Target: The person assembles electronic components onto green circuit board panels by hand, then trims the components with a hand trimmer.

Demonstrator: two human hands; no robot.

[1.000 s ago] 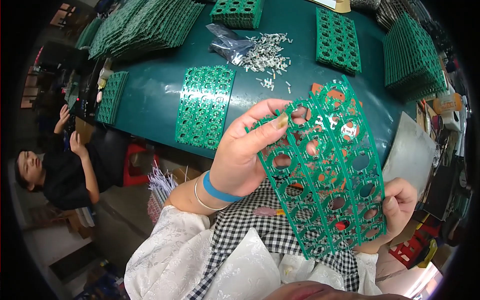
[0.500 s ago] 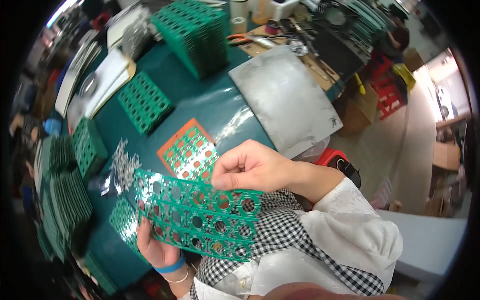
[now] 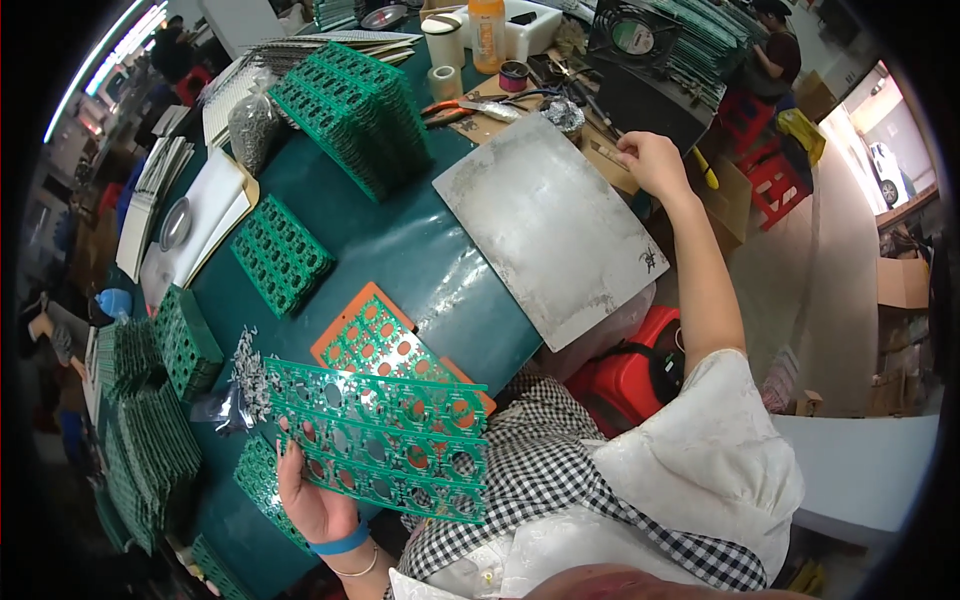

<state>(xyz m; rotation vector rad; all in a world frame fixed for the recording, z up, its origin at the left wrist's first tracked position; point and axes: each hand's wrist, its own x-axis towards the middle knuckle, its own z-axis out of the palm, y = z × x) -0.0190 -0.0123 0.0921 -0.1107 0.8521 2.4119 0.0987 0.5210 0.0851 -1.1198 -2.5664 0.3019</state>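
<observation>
My left hand [image 3: 318,502] grips a green circuit board panel [image 3: 378,425] by its left edge, thumb in front. The panel has rows of round holes and is held tilted above the table's near edge. My right arm is stretched out to the far right. There my right hand [image 3: 656,165] has its fingers pinched over a brown board [image 3: 610,160] beside the grey metal plate [image 3: 550,230]. What sits between those fingertips is too small to make out. Behind the held panel, another green panel [image 3: 385,338] lies on an orange fixture [image 3: 345,308].
Small metal parts [image 3: 248,375] lie heaped left of the held panel. Tall green board stacks [image 3: 350,120] stand at the back and left [image 3: 150,460]. Orange-handled pliers [image 3: 445,106], a tape roll [image 3: 445,80] and a bottle [image 3: 487,35] are at the back. A red stool [image 3: 765,180] stands beyond.
My right hand has let go of the panel and moved far out to the right, past the metal plate. My left hand still holds the panel.
</observation>
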